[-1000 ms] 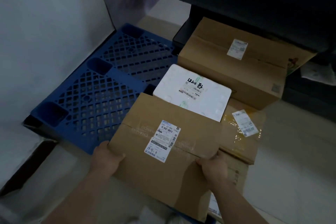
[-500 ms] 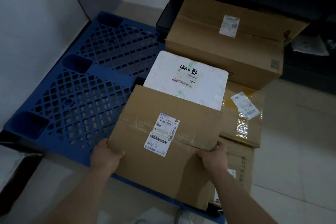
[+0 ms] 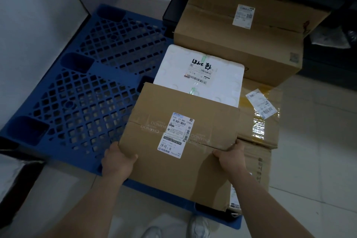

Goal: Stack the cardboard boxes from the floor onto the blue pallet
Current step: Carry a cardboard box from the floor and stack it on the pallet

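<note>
Cardboard box (image 3: pixel 195 176) lies between left hand (image 3: pixel 117 160) and right hand (image 3: pixel 231 158), both grips grasping it.

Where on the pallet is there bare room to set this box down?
The left grid of the blue pallet is bare, from the white wall across to the white foam box and the held box. The far corner beside the large cardboard box is also free. The right is crowded: foam box and taped box sit close together.
</note>
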### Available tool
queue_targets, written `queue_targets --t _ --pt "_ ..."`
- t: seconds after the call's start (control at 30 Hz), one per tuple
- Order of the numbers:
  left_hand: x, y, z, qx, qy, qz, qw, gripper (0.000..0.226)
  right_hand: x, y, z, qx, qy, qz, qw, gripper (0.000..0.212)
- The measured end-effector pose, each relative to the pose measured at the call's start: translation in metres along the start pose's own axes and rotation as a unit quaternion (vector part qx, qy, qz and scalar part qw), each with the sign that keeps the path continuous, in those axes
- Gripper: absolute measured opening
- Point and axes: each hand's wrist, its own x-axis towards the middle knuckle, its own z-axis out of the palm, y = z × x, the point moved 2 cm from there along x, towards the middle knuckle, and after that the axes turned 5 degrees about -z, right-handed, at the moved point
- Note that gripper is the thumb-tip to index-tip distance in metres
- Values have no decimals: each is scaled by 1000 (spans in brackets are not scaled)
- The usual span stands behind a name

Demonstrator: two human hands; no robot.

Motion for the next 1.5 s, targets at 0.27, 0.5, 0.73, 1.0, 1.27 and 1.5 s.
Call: queue_targets --t 0.27,0.5,0.73,1.0,1.27,1.5 --pt "-3 9 1 43 4 11 999 60 -5 -5 -5 -18 -9 1 1000 79" --pt "-25 37 -2 38 12 73 997 63 -22 -20 -20 -56 -9 -16 998 71" --pt "-76 89 -27 14 -22 152 988 25 -61 -63 -78 -81 3 -54 995 56" --pt "-200 169 -74 42 -52 271 960 64 -153 -120 -183 -81 44 -111 990 60" --pt "-353 228 -113 60 -91 406 907 60 -272 -138 -325 -73 143 -147 976 59" --pt "-496 265 -83 85 -125 499 854 58 -344 -88 -450 -35 215 -114 969 63"
